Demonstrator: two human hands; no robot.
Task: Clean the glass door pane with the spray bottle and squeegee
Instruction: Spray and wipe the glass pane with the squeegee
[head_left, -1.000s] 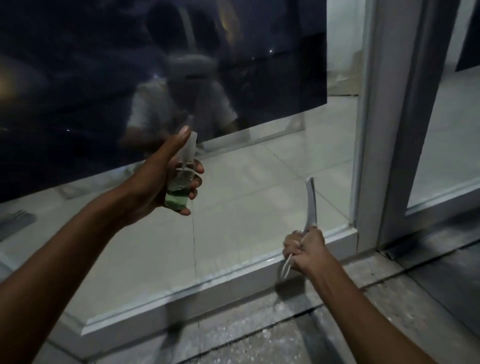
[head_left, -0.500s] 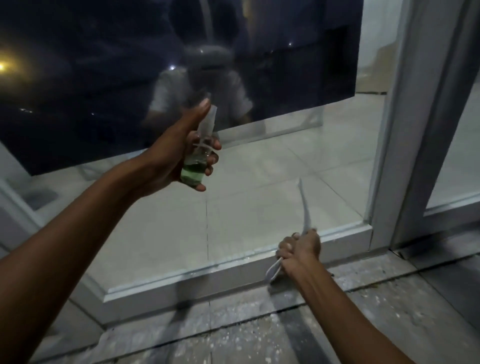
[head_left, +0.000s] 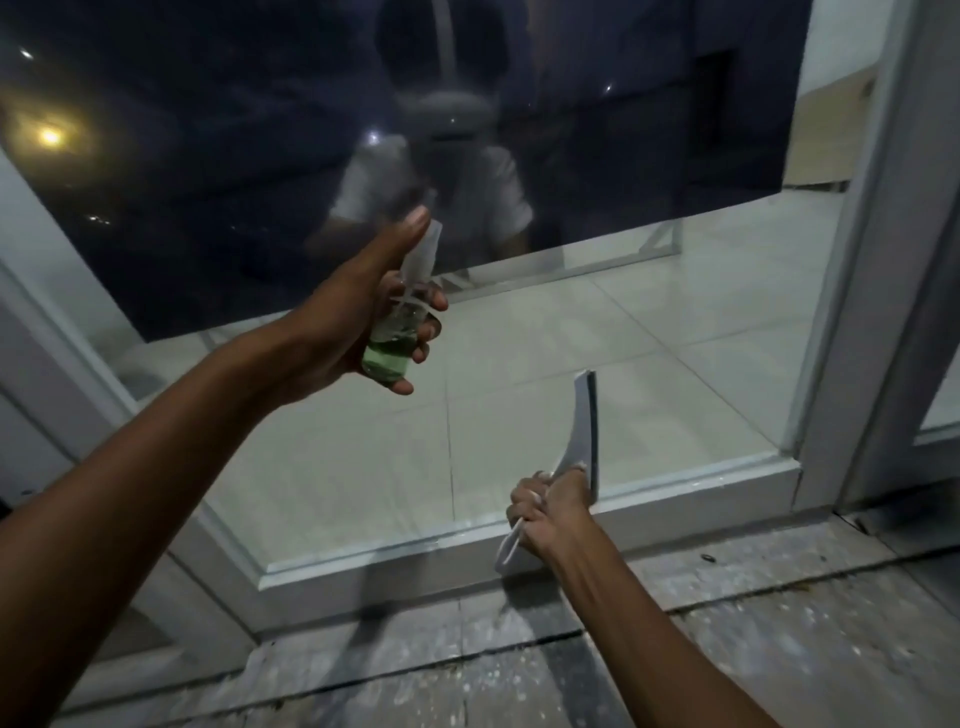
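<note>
The glass door pane (head_left: 649, 332) fills the upper part of the head view, dark on top and showing pale floor tiles lower down. My left hand (head_left: 358, 317) grips a small clear spray bottle (head_left: 402, 322) with green liquid, thumb on its top, nozzle facing the glass. My right hand (head_left: 548, 512) grips the handle of a white squeegee (head_left: 582, 431). Its blade stands upright against the lower right of the pane, just above the bottom frame.
A white door frame (head_left: 519, 540) runs along the bottom and up the right side (head_left: 857, 291). Speckled grey floor (head_left: 779, 639) lies in front of it. A person's reflection shows in the dark upper glass.
The view has shifted left along the door, showing more of the left frame. My left hand with the bottle has risen toward the dark area; my right hand keeps the squeegee low.
</note>
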